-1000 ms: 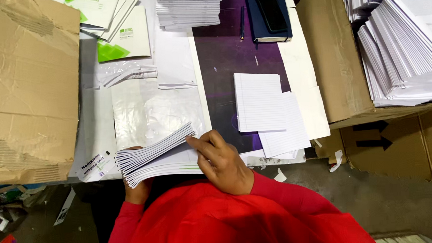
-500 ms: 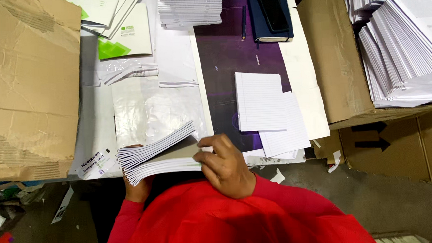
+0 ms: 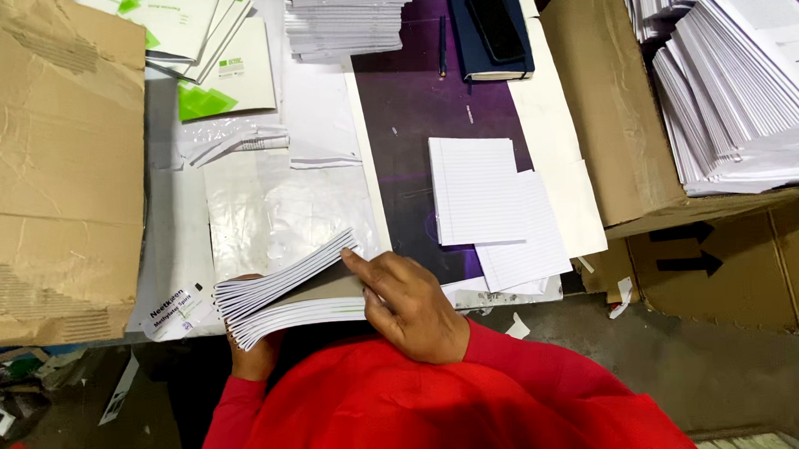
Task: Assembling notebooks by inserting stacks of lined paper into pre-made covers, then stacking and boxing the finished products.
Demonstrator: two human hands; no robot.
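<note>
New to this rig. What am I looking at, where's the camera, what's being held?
No machine here: a person in a red top works with bare hands. The one camera sits on their head and looks straight down. The left hand props up a stack of thin white booklets from below at the near table edge; the right hand rests on it, fingers parting the stack. On the purple table mat lie lined white sheets and a dark blue notebook with a black phone on top. Brown cardboard boxes flank both sides.

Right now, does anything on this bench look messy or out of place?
Mostly tidy. Crumpled clear plastic wrap lies loose beside the green-and-white booklets, and torn paper scraps sit on the floor below the table edge.
</note>
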